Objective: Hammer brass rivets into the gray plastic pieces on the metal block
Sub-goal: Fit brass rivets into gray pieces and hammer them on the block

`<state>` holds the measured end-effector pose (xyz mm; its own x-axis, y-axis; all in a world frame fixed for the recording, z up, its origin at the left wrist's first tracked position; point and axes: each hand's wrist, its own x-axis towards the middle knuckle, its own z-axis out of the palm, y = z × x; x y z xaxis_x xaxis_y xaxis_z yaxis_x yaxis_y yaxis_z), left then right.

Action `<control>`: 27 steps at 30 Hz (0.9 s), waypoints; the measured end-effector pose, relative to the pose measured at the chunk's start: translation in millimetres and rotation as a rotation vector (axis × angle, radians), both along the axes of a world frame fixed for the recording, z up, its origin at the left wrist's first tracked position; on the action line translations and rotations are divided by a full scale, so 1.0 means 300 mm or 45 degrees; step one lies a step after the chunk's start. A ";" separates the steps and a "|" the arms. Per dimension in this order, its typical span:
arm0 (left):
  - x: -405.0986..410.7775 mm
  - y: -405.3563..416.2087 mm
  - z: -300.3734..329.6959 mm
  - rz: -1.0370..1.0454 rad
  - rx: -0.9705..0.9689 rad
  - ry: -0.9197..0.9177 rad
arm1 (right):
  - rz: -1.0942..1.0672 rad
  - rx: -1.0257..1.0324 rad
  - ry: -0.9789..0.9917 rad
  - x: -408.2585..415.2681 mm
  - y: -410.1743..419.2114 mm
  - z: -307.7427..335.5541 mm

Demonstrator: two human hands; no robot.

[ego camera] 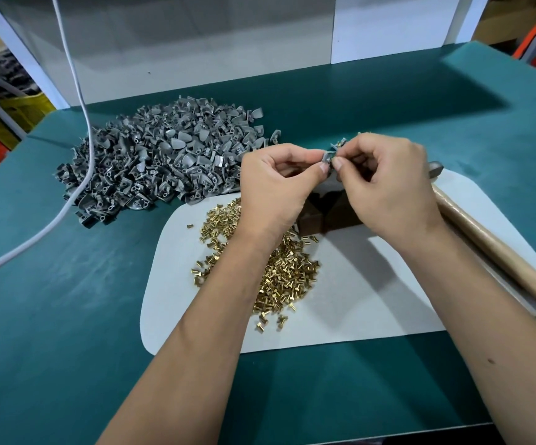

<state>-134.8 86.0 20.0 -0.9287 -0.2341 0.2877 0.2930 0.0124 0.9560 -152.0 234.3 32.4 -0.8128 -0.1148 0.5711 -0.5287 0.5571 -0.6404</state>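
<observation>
1. Head view: left hand (279,184) and right hand (385,184) meet at frame centre, fingers curled, both pinching one small gray plastic piece (328,156) between thumb and fingertips; whether a rivet is in it cannot be told.
2. Held piece sits in the air above the metal block (316,216), not touching it.
3. Metal block: dark, angular, notched on top, mostly hidden behind both hands, standing on the white mat (372,297) at its 12 o'clock edge.
4. Brass rivets (289,271): shiny, small, flat-headed, loose heap on the mat at 9 o'clock of the block, partly covered by the left forearm.
5. Gray plastic pieces pile (160,165): matte, curved shells with small holes, big heap on the green table (67,316) at 10 o'clock of the hands.
6. Hammer (498,248): wooden handle lying along the mat's 3 o'clock side, dark head just behind the right hand.
7. White cable (77,88) drapes down over the pile's left part.
8. A few finished-looking pieces (340,143) lie at 12 o'clock of the hands, blurry.
</observation>
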 end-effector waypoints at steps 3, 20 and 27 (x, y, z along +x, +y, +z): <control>-0.001 0.009 -0.005 0.033 -0.064 0.002 | -0.037 0.029 -0.014 0.003 -0.001 0.002; 0.005 -0.013 0.014 -0.094 -0.290 0.061 | -0.026 -0.001 -0.009 -0.003 0.000 0.003; 0.004 -0.022 0.012 -0.034 -0.303 0.062 | 0.122 0.000 -0.013 -0.015 0.015 -0.007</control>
